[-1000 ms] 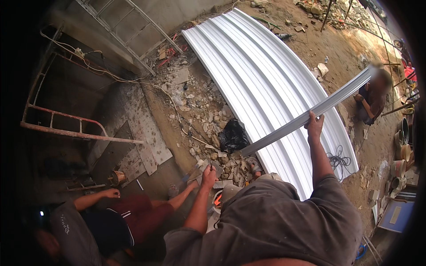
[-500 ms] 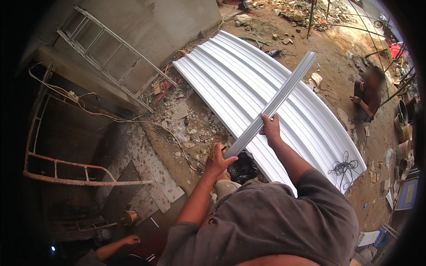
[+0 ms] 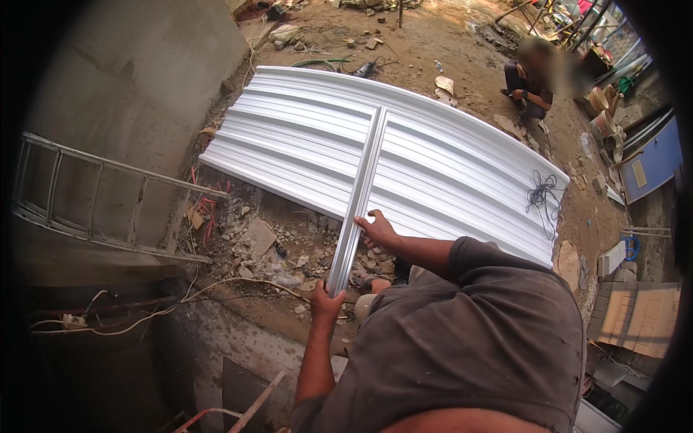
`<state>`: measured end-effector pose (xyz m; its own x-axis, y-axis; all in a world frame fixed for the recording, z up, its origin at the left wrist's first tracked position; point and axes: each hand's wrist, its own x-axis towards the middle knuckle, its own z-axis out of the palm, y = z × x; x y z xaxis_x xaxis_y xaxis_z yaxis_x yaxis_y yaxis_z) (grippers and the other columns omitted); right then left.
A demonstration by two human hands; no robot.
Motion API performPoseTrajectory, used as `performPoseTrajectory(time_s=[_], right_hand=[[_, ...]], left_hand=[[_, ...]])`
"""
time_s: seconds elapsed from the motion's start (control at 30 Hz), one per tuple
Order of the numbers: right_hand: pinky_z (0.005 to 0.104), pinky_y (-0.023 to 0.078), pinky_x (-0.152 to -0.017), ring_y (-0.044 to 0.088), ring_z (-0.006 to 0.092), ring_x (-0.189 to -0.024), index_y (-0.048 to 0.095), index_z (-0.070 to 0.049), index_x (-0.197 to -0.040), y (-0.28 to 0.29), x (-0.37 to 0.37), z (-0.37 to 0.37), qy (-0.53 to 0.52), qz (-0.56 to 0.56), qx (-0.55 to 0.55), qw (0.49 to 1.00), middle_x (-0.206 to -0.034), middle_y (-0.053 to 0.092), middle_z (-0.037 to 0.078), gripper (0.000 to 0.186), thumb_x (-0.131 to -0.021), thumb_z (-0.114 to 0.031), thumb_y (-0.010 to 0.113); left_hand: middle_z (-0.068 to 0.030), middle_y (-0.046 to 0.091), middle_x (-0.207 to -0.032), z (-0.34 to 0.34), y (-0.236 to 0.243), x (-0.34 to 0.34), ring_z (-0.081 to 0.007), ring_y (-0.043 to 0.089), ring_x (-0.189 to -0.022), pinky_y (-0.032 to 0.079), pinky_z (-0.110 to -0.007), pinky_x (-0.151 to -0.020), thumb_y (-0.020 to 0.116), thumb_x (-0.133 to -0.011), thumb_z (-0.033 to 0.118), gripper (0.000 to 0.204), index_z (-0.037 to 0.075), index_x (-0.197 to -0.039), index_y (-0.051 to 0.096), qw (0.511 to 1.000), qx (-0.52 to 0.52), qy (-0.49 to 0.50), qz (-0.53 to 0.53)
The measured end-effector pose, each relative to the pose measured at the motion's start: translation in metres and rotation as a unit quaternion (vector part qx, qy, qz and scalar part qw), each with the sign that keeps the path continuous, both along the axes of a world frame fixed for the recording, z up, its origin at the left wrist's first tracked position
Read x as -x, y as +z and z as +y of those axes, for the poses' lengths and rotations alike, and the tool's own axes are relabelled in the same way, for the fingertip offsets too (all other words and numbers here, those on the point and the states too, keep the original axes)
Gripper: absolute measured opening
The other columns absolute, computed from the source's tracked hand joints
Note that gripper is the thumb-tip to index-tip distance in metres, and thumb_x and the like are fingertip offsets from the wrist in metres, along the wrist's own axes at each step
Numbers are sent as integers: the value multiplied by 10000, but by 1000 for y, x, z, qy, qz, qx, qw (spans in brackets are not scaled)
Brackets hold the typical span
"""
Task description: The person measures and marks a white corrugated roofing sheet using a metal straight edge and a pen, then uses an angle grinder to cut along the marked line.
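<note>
A long, narrow, silvery ribbed metal profile (image 3: 361, 169) slants up and away from me over a wide white corrugated metal sheet (image 3: 462, 162) lying on the ground. My left hand (image 3: 327, 302) is closed round its near end. Further along, my right hand (image 3: 377, 231) grips it from the right side, thumb and fingers on its edges. The far end of the profile lies over the sheet; whether it touches cannot be made out. A tangle of dark cord (image 3: 544, 195) rests on the sheet's right end.
An aluminium ladder (image 3: 101, 173) leans at the left wall. A pale cable (image 3: 238, 280) crosses the rubble (image 3: 263, 249) near my feet. Another person (image 3: 530, 83) squats beyond the sheet at far right. Buckets (image 3: 603, 126) and a blue panel (image 3: 652, 159) stand along the right.
My view has turned to the right. The profile has swung from slanting right to nearly straight ahead, its far end lower over the sheet. Both hands keep hold of it.
</note>
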<state>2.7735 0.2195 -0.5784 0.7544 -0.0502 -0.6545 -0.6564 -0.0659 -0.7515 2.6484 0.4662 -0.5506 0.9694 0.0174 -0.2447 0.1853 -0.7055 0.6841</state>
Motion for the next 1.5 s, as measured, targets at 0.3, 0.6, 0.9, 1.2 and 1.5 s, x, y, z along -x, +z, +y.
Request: performPoseTrajectory(time_s=[0.3,0.6,0.9,1.2,1.5], right_hand=[[361,496,-713,622,209,-815,573,-32,-1192,73,-34,79,122,-197,20,972,-908,655,138,544,-925,-494,678],[402,530,-740,678,276,-823,682,-24,-1166,51,-128,121,16,-251,-13,968,-940,694,185,530,-906,-486,684],[465,475,-721,620,392,-781,648,25,-871,4,-224,117,-154,-326,69,930,-810,631,208,364,-970,-311,552],[449,479,-747,620,354,-803,582,-30,-1004,-27,-166,29,-220,-174,164,946,-818,606,203,272,-990,-282,480],[434,483,-785,634,308,-898,640,-8,-889,-59,-17,147,-146,237,91,956,-935,654,213,632,-822,-635,677]], left_hand=[[-178,581,-790,51,49,-125,-402,617,-737,489,-484,-679,818,-722,203,432,32,-923,475,998,-49,-12,-26],[-208,591,-946,18,45,-266,-453,613,-887,484,-515,-732,734,-843,222,332,52,-984,486,976,-121,-158,-88],[-220,652,-1025,0,10,-368,-414,661,-969,505,-483,-813,806,-766,261,658,78,-1280,439,966,-88,-237,44],[-135,665,-875,28,-42,-492,-254,665,-768,524,-389,-738,785,-737,147,762,74,-1398,413,969,-10,-218,113],[-162,624,-1057,2,-67,-616,-220,625,-832,506,-340,-761,729,-798,69,681,2,-1395,408,971,155,-147,102]])
